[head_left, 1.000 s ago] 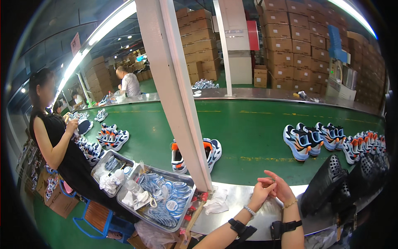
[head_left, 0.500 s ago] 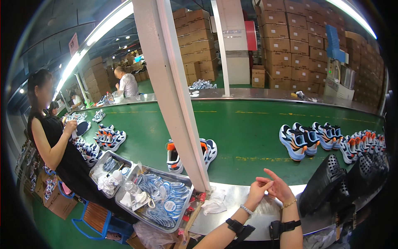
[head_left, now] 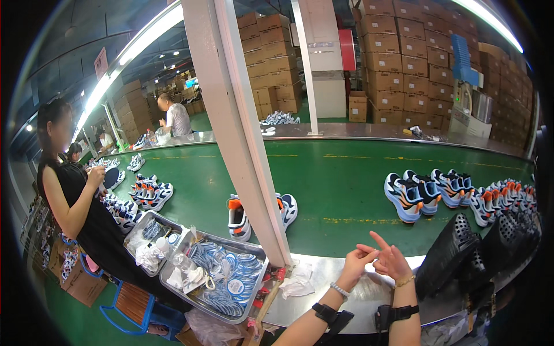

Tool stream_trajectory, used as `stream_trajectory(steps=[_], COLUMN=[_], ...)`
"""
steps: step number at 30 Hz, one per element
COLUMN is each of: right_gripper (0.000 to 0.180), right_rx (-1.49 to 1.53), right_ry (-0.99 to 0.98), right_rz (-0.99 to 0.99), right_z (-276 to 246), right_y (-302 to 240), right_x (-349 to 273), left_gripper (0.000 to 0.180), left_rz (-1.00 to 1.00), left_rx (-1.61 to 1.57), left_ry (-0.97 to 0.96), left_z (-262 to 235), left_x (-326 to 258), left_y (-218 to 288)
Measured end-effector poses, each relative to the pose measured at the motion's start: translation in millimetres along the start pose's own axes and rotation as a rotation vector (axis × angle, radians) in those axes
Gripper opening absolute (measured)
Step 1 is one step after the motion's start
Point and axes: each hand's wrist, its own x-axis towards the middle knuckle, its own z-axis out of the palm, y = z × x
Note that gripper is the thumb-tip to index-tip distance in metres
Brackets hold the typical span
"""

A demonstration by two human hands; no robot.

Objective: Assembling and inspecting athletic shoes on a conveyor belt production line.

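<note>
My left hand [head_left: 356,265] and my right hand [head_left: 392,262] are raised close together over the metal ledge. Neither holds anything that I can see. The left fingers stretch out toward the right hand, and their tips overlap or nearly touch its fingers. On the right hand the index finger points up and away, with the other fingers partly curled. Beyond the hands, on the green conveyor belt [head_left: 340,196], stand white, blue and orange sneakers [head_left: 403,199]. Nearest to the right hand are black perforated boot-shaped forms [head_left: 447,254].
A white post [head_left: 239,127] rises left of my hands, partly hiding another pair of sneakers [head_left: 238,219]. Crumpled white paper [head_left: 297,281] lies on the ledge [head_left: 323,311]. A metal tray [head_left: 262,271] holds blue-white laces. A co-worker in black [head_left: 86,213] stands at the left.
My hands have drawn slightly apart, and the right fingers have spread more. Sneakers on the belt have shifted a little left. The co-worker's dark flat oval piece is now higher.
</note>
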Motion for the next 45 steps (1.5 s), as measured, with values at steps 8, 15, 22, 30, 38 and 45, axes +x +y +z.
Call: stream_trajectory(steps=[8,15,22,30,38,45], right_gripper=[0.094,0.088,0.083,0.074,0.08,0.082], right_rx=[-0.011,0.0,-0.036,-0.081,-0.091,0.08], right_ry=[-0.007,-0.022,-0.053,-0.059,0.001,-0.083], right_rz=[0.019,0.022,0.031,0.024,0.068,-0.077], right_z=[-0.2,-1.5,-12.9,-11.6,-4.9,-4.7], right_y=[-3.3,-6.5,-3.9,-5.5,-12.4,-17.1], right_x=[-4.0,-7.4,-9.2,-8.3,-8.2,-17.0], left_gripper=[0.022,0.026,0.037,0.05,0.047,0.038], left_rz=[-0.013,-0.045,0.011,0.024,0.001,-0.172], left_rx=[0.025,0.015,-0.068,-0.133,-0.113,0.002], left_ry=[-0.014,-0.031,0.006,0.068,0.07,-0.137], left_z=[-1.9,-2.1,3.3,3.0,6.5,8.3], left_x=[2.2,6.4,8.5,14.0,13.9,14.4], left_y=[3.3,0.5,-2.9,-9.8,-5.8,0.4])
